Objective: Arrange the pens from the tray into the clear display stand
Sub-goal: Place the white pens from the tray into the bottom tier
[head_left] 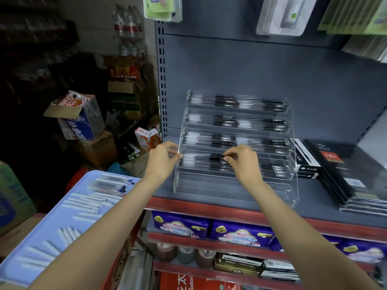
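**Fourth Tier Loading: Pens Being Seated in the Stand**

On the grey shelf, the clear display stand is sitting with its stepped tiers rising toward the back panel. Both hands are working at the fourth tier down. The left hand is pinching the left end of a bundle of black pens with curled fingers; the right hand is gripping the same bundle near its middle, fingertips bent inward. Three upper tiers are already carrying black pens; the lowest tier is showing none.

Risks, as a judgement: the stand is light, smooth acrylic, so sideways pressure from either hand is likely to slide it on the painted metal. Round, slick barrels are liable to roll over the low front lip if released unevenly. The blue tray is overhanging its support at the left, so a passing forearm could tip it.

Materials: the stand is transparent, hard-edged and glossy. The white pens lying loose on the tray are slim cylinders with matte bodies; several clear-barrelled pens with blue caps are lying at its far end. Black notebooks are stacked just beside the stand.
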`<state>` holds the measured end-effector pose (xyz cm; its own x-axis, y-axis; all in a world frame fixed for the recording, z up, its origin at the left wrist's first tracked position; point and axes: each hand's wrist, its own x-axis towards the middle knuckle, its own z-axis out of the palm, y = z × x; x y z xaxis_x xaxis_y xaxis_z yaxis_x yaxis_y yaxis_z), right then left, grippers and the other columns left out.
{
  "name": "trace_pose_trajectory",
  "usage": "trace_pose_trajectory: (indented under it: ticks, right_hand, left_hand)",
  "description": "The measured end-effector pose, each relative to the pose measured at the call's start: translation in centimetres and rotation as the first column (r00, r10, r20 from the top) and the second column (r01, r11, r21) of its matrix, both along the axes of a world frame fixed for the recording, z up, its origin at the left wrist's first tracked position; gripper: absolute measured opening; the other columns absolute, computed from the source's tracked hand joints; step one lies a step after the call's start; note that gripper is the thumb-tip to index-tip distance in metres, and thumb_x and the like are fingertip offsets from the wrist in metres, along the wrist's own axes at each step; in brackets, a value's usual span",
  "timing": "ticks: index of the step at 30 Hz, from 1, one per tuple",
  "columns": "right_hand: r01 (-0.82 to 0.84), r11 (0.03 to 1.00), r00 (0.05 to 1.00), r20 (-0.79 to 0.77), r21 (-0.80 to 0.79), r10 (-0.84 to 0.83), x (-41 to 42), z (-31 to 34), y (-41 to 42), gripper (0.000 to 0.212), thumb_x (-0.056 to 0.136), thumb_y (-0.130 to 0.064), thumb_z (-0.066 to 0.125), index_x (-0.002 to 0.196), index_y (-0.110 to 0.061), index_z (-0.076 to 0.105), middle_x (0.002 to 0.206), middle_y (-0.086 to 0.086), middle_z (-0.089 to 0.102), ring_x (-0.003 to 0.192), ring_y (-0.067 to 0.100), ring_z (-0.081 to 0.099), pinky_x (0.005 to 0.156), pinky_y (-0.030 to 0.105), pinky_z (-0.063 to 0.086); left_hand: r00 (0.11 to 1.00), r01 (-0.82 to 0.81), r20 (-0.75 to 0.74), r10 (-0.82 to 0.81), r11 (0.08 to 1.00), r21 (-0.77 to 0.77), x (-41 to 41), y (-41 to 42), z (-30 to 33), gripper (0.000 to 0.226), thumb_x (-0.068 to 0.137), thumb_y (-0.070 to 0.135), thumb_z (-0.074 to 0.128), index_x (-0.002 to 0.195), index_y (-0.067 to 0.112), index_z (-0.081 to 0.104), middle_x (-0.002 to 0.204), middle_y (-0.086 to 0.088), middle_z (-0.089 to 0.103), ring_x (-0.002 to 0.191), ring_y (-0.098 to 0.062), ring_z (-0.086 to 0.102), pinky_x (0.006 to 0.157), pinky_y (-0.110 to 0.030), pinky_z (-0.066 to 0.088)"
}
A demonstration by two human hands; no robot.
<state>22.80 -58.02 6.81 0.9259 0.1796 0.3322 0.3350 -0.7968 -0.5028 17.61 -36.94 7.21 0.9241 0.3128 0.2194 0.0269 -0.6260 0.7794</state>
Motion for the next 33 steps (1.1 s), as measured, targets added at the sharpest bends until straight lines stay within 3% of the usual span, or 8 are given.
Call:
trace_pose_trajectory:
  ticks: [7, 10, 13, 16, 20, 23, 27, 33]
  right_hand:
    - [-0.114, 0.990, 0.991, 0.077, 0.078, 0.108, -3.3, 0.7, 5.2, 0.019, 0.088, -0.018, 0.063, 0.105, -0.013, 0.069, 0.105, 0.004, 0.063, 0.101, 0.020, 0.055, 0.087, 0.023, 0.042]
    - [-0.238, 0.952, 0.971, 0.065, 0.193, 0.229, -5.5, 1.4, 9.8, 0.017, 0.088, -0.013, 0.063, 0.103, -0.011, 0.070, 0.095, 0.001, 0.061, 0.079, 0.006, 0.056, 0.079, 0.004, 0.041]
    - [-0.341, 0.913, 0.935, -0.017, 0.225, 0.354, -7.2, 1.4, 15.6, 0.021, 0.089, -0.010, 0.060, 0.109, -0.008, 0.067, 0.096, 0.002, 0.058, 0.079, 0.005, 0.053, 0.071, -0.004, 0.038]
    - [-0.388, 0.896, 0.904, -0.100, 0.217, 0.416, -8.0, -0.1, 21.9, 0.024, 0.091, -0.012, 0.058, 0.114, -0.009, 0.064, 0.106, 0.007, 0.060, 0.083, 0.008, 0.056, 0.077, 0.005, 0.043]
    - [-0.395, 0.910, 0.873, -0.255, 0.128, 0.416, -7.9, -3.8, 29.7, 0.027, 0.094, -0.013, 0.054, 0.120, -0.008, 0.059, 0.113, 0.013, 0.060, 0.099, 0.024, 0.060, 0.093, 0.037, 0.048]
    - [-0.358, 0.933, 0.855, -0.390, 0.036, 0.343, -7.0, -7.4, 33.8, 0.030, 0.096, -0.012, 0.049, 0.125, -0.008, 0.057, 0.116, 0.016, 0.062, 0.106, 0.030, 0.059, 0.095, 0.042, 0.046]
    - [-0.277, 0.960, 0.828, -0.518, -0.043, 0.216, -4.7, -11.8, 36.5, 0.026, 0.097, -0.008, 0.046, 0.117, 0.001, 0.060, 0.104, 0.024, 0.064, 0.087, 0.035, 0.059, 0.081, 0.045, 0.050]
    - [-0.290, 0.915, 0.810, -0.580, -0.281, 0.079, -2.0, -16.6, 38.1, 0.039, 0.097, -0.016, 0.048, 0.135, -0.010, 0.048, 0.124, 0.018, 0.058, 0.105, 0.034, 0.057, 0.086, 0.045, 0.051]
  left_hand:
    - [0.996, 0.075, 0.044, -0.076, 0.997, 0.017, -1.8, 2.2, -0.5, 0.024, 0.088, 0.017, 0.063, 0.111, 0.011, 0.061, 0.094, 0.002, 0.063, 0.085, -0.012, 0.060, 0.079, -0.022, 0.047]
    - [0.998, 0.062, 0.015, -0.063, 0.996, 0.065, -3.0, 5.3, -1.6, 0.018, 0.088, 0.011, 0.061, 0.105, 0.009, 0.064, 0.093, 0.000, 0.065, 0.084, -0.015, 0.062, 0.076, -0.021, 0.046]
    - [0.998, 0.051, -0.051, -0.047, 0.994, 0.095, -4.4, 9.9, -3.0, 0.017, 0.089, 0.008, 0.058, 0.103, 0.008, 0.066, 0.091, -0.004, 0.068, 0.084, -0.020, 0.064, 0.070, -0.023, 0.044]
    - [0.988, 0.014, -0.155, -0.001, 0.996, 0.086, -5.4, 15.7, -5.0, 0.015, 0.091, 0.012, 0.056, 0.102, 0.008, 0.065, 0.090, -0.010, 0.070, 0.080, -0.026, 0.064, 0.067, -0.028, 0.045]
    - [0.971, -0.013, -0.236, 0.035, 0.996, 0.091, -6.1, 23.2, -8.5, 0.018, 0.091, 0.007, 0.053, 0.103, 0.004, 0.066, 0.102, -0.010, 0.069, 0.093, -0.026, 0.064, 0.070, -0.021, 0.037]
    - [0.941, 0.049, -0.339, 0.002, 0.989, 0.142, -6.0, 28.0, -11.5, 0.024, 0.091, 0.004, 0.048, 0.107, 0.004, 0.067, 0.108, -0.012, 0.069, 0.098, -0.028, 0.063, 0.075, -0.022, 0.037]
    - [0.894, 0.176, -0.442, -0.075, 0.965, 0.192, -4.5, 32.4, -15.0, 0.032, 0.091, 0.000, 0.045, 0.118, 0.003, 0.063, 0.122, -0.019, 0.061, 0.111, -0.033, 0.058, 0.092, -0.028, 0.040]
    - [0.797, 0.428, -0.568, -0.204, 0.855, 0.294, -1.9, 34.8, -18.9, 0.050, 0.096, 0.006, 0.038, 0.145, 0.018, 0.032, 0.155, -0.005, 0.022, 0.137, -0.024, 0.032, 0.104, -0.032, 0.034]
